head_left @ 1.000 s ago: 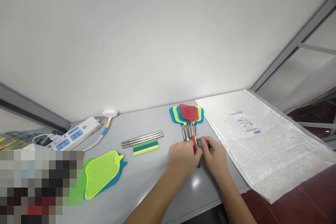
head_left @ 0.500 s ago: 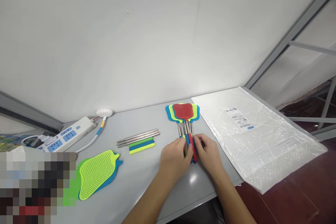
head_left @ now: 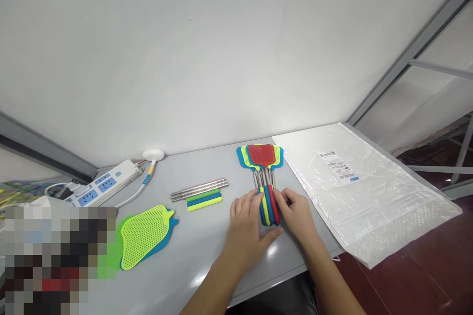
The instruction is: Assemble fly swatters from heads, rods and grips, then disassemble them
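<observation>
Several assembled fly swatters lie bunched side by side, a red one (head_left: pixel 261 155) on top, with blue and yellow-green heads fanned beneath. Their metal rods run down to coloured grips (head_left: pixel 266 206) in blue, yellow-green and red. At the left edge of the grips is my left hand (head_left: pixel 246 229), its fingers against the blue grip and its thumb spread away below the grip ends. My right hand (head_left: pixel 297 214) has curled fingers pressed to the right side of the bunch, at the red grip. Its fingertips are partly hidden.
Left of the bunch lie loose metal rods (head_left: pixel 199 190) and loose grips (head_left: pixel 204 201). Loose swatter heads (head_left: pixel 146 236) are stacked nearer the left, close to a power strip (head_left: pixel 105 184). A white bubble mailer (head_left: pixel 318 172) covers the table's right side and overhangs its edge.
My left thumb has lifted off the grips and spread toward me, uncovering the grip ends. My right hand stays at the bunch's right side. The view has shifted slightly.
</observation>
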Available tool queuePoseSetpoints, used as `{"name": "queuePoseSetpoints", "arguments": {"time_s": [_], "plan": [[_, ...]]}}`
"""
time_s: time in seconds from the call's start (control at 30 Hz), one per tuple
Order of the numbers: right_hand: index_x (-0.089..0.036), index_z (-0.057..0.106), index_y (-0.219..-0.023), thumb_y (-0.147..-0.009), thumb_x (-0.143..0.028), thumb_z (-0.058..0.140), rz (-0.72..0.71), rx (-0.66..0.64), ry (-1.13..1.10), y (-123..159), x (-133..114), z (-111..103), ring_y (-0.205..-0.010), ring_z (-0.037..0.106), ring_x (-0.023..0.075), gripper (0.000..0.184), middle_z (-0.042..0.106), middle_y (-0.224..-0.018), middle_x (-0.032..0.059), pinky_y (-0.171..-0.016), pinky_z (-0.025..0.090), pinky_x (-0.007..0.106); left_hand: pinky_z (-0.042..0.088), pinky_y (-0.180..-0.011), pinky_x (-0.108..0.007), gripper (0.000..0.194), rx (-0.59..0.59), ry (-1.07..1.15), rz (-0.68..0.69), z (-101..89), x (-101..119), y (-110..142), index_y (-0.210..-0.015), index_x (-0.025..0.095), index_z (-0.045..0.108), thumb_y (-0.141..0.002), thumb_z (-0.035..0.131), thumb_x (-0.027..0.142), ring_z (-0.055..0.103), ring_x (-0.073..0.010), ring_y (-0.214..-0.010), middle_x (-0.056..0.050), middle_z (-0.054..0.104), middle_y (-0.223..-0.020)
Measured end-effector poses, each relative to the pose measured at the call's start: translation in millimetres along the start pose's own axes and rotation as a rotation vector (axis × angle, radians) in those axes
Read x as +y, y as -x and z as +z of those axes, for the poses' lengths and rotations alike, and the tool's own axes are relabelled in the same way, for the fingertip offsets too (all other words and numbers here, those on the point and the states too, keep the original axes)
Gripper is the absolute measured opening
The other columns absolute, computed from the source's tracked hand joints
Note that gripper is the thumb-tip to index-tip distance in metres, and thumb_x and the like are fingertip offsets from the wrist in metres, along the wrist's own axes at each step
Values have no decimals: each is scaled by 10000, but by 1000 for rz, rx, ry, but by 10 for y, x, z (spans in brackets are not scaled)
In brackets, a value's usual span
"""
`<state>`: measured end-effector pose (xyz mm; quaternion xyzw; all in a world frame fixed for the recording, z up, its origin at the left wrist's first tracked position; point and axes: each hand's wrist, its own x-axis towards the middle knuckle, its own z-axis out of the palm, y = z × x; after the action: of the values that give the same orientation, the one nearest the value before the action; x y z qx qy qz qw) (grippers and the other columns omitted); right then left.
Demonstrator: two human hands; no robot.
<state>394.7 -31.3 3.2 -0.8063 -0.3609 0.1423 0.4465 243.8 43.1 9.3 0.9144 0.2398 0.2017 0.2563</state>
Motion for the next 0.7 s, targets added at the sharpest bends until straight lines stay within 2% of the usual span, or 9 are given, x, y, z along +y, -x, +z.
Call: {"name": "queuePoseSetpoints", "arguments": {"time_s": [0.1,0.27,0.53,0.7], "plan": [[-212,443,-567,-889,-549,511,-28,-18,24,5,-6,8,-496,352,109,471,373,-487,-64,-505,299,252,172,-1135,-582,775,-75,-45,25,64,-12,-8,-1476,236,299,-853,553,620,325,-318,-1375,-118,387,-1508],[-219,430,-571,-885,-517,521,-64,-33,63,-9,-9,21,-488,335,112,443,339,-482,-69,-504,298,252,152,-1140,-607,735,-136,-68,14,88,-34,-11,-1499,243,272,-898,481,611,279,-318,-1414,-111,355,-1542],[-227,392,-549,-896,-504,486,-83,-24,105,-49,-17,70,-484,320,113,454,330,-482,-64,-476,279,260,198,-1139,-593,595,-93,-55,-2,99,-29,-19,-1450,243,360,-926,511,484,346,-299,-1371,-101,407,-1505],[-228,381,-553,-893,-518,491,-86,-28,123,-59,5,99,-479,323,115,459,353,-479,-61,-475,278,263,240,-1126,-587,579,-87,-45,-28,69,-2,-32,-1407,244,427,-890,582,454,387,-314,-1334,-103,440,-1475]]}}
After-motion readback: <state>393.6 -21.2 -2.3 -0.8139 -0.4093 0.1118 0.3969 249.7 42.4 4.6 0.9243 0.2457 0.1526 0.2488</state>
